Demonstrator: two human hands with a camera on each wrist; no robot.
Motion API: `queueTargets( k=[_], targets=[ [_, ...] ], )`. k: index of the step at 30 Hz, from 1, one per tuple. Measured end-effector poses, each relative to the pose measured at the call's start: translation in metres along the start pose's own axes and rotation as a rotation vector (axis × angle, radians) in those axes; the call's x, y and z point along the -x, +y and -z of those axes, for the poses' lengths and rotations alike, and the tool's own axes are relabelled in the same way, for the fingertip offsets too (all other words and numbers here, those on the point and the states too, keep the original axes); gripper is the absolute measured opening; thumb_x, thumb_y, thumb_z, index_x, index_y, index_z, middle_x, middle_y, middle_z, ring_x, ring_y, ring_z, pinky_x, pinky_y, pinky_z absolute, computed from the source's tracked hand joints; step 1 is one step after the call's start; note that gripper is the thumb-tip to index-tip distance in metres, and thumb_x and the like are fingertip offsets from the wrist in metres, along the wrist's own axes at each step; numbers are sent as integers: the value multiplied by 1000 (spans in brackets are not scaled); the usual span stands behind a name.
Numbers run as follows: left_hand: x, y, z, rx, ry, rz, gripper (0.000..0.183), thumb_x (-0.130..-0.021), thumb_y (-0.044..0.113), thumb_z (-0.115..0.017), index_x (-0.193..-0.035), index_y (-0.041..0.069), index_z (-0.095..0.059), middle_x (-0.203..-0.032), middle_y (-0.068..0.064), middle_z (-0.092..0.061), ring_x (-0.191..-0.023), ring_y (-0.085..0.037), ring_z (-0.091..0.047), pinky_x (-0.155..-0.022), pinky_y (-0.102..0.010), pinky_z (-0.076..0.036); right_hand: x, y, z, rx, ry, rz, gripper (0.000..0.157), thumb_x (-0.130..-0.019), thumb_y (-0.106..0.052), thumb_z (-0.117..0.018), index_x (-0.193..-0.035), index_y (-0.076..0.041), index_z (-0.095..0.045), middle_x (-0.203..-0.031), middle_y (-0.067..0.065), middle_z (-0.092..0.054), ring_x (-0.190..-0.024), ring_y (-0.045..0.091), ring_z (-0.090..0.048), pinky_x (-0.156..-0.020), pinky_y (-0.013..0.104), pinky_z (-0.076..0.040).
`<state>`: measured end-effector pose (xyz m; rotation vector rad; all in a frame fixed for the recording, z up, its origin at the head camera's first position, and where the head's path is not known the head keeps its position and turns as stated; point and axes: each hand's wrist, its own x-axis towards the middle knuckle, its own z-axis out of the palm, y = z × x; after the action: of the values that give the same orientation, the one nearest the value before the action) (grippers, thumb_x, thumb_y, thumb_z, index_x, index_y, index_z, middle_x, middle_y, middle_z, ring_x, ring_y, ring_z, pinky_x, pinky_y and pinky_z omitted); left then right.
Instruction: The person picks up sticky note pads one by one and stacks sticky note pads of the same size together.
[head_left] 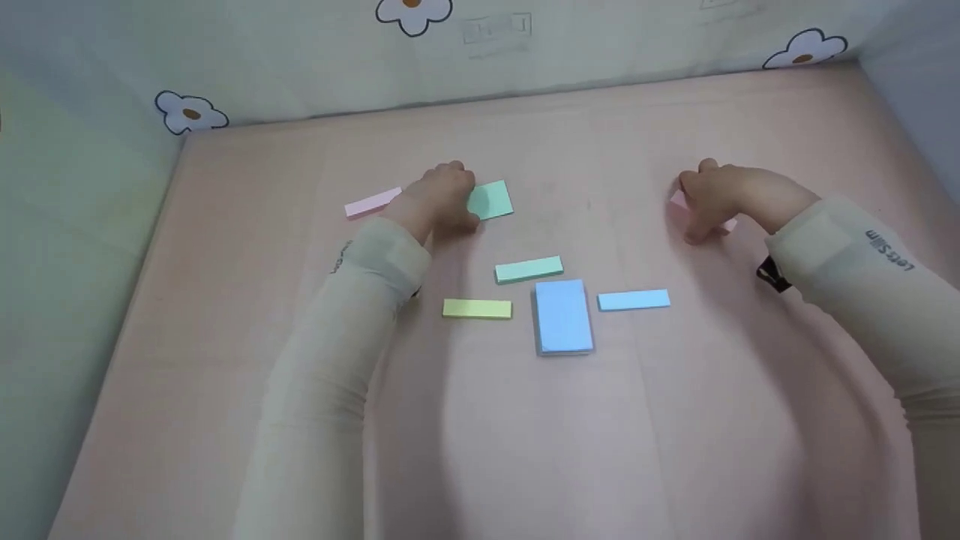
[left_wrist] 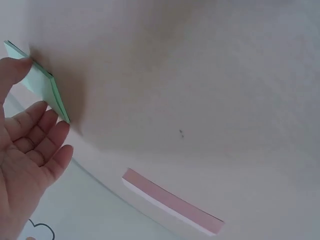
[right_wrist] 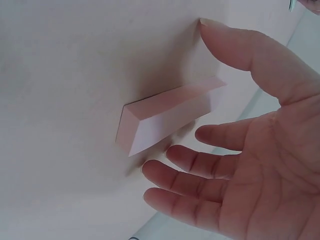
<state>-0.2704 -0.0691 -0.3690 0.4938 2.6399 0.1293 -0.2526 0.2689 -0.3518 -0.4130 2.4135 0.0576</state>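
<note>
My left hand [head_left: 442, 195] holds a green square sticky note pad [head_left: 491, 200] by opposite edges, thumb on one side and fingertips on the other. Part of the pad is hidden behind the hand. In the left wrist view, the thumb lies over an edge of the green pad [left_wrist: 42, 85]. Over at the right, my right hand [head_left: 712, 195] spreads around a thick pink block of paper [right_wrist: 167, 117], mostly covered in the head view. The right wrist view shows a gap between thumb and block, with the fingers [right_wrist: 185, 175] curved loosely along its other side.
A narrow pink strip pad [head_left: 371, 203] lies left of my left hand. Nearer me are a green strip pad [head_left: 529, 270], a yellow strip pad [head_left: 477, 309], a blue rectangular block [head_left: 564, 316] and a blue strip pad [head_left: 634, 300]. A flower-patterned wall [head_left: 300, 60] borders the pink surface [head_left: 510, 450].
</note>
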Motion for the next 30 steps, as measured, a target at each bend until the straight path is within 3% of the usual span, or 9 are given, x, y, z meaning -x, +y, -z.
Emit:
queueTargets(
  k=[10,14,19,25,30],
  targets=[
    [-4,2,6,61,-88,49,47,-82,25,-63,-122,7,-47,-106,-8,-48,-97,-24,-44,-86,-36,-40,2,0,-2,-10,4,0,69,-75,-21,-63,-127,10,-29,-104,28,-35,-81,34,-45,-64,42,-41],
    [-2,3,5,56,-85,68,46,-82,26,-62,-122,7,-48,-105,-8,-48,-96,-24,-43,-85,-36,-40,2,0,-1,-13,2,0,71,-75,-21,-64,-128,10,-28,-105,28,-35,-83,35,-44,-64,43,-41],
    [-1,3,4,62,-66,108,38,-79,25,-59,-109,2,-52,-99,-9,-44,-88,-23,-40,-77,-34,-37,0,-2,-1,1,1,2,70,-71,-17,-61,-128,8,-28,-106,27,-34,-77,32,-46,-62,40,-39],
    [7,7,4,176,-62,204,41,-79,27,-60,-112,4,-50,-94,-6,-46,-85,-20,-42,-74,-31,-37,-2,-2,-2,0,2,5,74,-70,-16,-61,-131,8,-25,-106,28,-34,-74,31,-47,-61,39,-38],
    [16,16,5,255,-76,306,51,-81,31,-58,-121,2,-47,-104,-7,-49,-91,-21,-45,-78,-31,-41,-1,-2,-2,-12,-10,-2,74,-72,-17,-61,-131,6,-24,-106,27,-33,-75,30,-47,-61,39,-38]
  ],
)
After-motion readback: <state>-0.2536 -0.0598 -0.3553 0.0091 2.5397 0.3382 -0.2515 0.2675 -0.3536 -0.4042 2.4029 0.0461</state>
